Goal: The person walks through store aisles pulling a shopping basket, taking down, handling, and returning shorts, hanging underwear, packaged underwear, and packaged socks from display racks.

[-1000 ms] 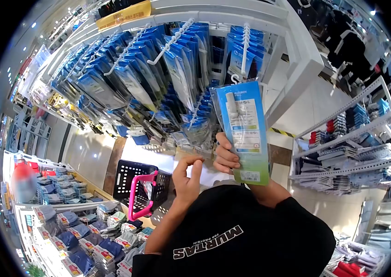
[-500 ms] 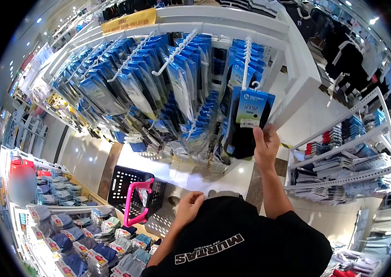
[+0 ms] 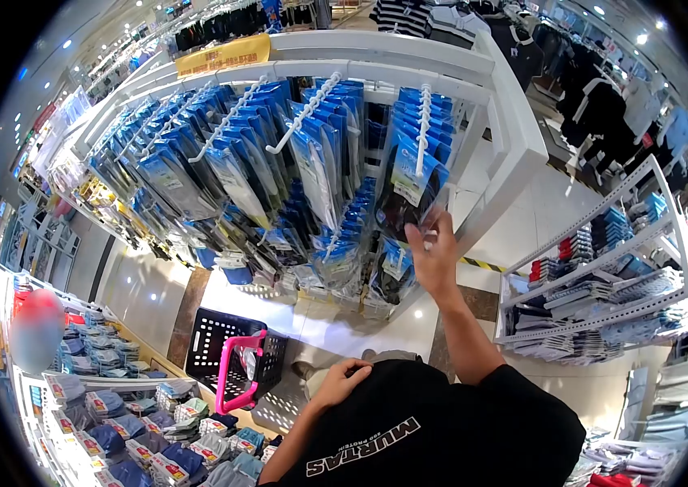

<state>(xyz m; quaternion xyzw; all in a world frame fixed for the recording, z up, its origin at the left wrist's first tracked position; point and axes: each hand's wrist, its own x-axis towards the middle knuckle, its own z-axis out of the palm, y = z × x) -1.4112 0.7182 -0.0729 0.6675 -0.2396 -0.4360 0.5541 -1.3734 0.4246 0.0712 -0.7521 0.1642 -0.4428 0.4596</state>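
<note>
My right hand [image 3: 435, 252] is raised at the right end of the rack, its thumb and fingers apart at the lower edge of a flat clear packet [image 3: 410, 178]. That packet has a blue header, a pale label and dark contents, and hangs on a white twisted hook [image 3: 424, 130] in front of several similar packets. Whether my fingertips touch it I cannot tell. Low at my waist, my left hand [image 3: 342, 381] rests against the black shirt [image 3: 441, 422], loosely bent and holding nothing.
A white rack [image 3: 514, 162] carries several hooks of blue-headed packets. A black shopping basket [image 3: 206, 345] with a pink handle [image 3: 226, 377] stands on the floor. Folded goods fill a display [image 3: 157, 438] at lower left and a white shelf [image 3: 595, 280] at right.
My right hand has let go of the packet it held at the hook's front end and moved slightly left, fingers spreading. The front packet now hangs farther back. The view has shifted slightly.
</note>
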